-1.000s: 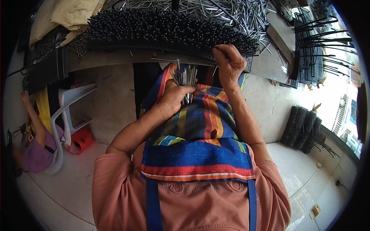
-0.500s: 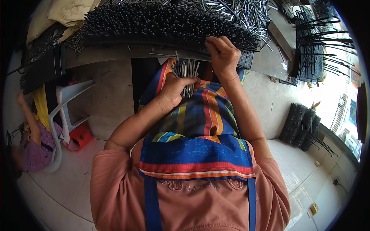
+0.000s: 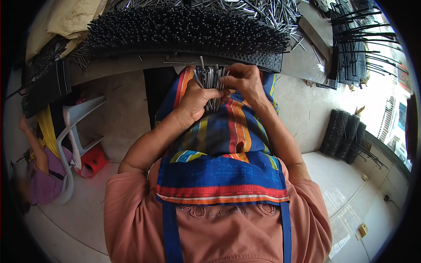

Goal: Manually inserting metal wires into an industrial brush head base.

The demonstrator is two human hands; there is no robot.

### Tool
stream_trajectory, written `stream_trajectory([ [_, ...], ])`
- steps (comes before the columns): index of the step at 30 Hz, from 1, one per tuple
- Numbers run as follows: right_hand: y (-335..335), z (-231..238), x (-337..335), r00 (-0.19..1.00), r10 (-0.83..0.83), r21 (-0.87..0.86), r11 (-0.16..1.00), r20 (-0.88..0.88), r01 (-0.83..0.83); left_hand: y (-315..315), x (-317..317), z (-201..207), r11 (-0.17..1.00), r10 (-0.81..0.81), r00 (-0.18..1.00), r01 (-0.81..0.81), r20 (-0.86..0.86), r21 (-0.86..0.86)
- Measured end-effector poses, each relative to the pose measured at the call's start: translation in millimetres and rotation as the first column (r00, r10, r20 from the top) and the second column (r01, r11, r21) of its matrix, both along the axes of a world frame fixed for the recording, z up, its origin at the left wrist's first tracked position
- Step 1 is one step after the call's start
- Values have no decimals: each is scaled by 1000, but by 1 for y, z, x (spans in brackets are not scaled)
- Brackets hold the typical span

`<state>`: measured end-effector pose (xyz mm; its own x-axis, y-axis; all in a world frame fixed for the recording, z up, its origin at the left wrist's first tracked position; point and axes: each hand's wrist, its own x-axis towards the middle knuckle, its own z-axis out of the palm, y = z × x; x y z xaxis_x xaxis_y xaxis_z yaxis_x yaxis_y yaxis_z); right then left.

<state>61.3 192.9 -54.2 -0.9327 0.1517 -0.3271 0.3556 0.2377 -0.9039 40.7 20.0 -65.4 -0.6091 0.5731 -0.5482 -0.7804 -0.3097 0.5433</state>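
Head view looks down over your striped apron (image 3: 221, 175) at both hands, close together just below the table edge (image 3: 131, 63). Your left hand (image 3: 197, 98) is curled shut around a bundle of thin metal rods (image 3: 211, 79), held upright over your lap. Your right hand (image 3: 243, 81) touches the bundle's top, its fingertips pinched on one or two rods. Just beyond, a black studded mat (image 3: 175, 30) lies on the table, with loose rods (image 3: 263, 11) heaped behind it.
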Motion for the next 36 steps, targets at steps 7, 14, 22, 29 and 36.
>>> stream_trajectory([
  [7,3,2,6,947,-322,-326,894,12,308,1,9,-11,991,59,996,-49,74,-127],
  [14,15,-4,-30,710,-333,-77,927,-620,367,1,14,-15,987,-82,994,91,74,-134],
  [22,11,1,-29,750,-305,-1,926,-587,377,1,9,-5,991,2,994,13,113,-131],
  [29,10,-9,-28,768,-302,27,924,-565,383,1,7,-10,996,-22,991,33,130,-85],
  [36,3,-2,-29,790,-62,425,816,-610,392,7,3,-11,991,0,997,11,81,-131],
])
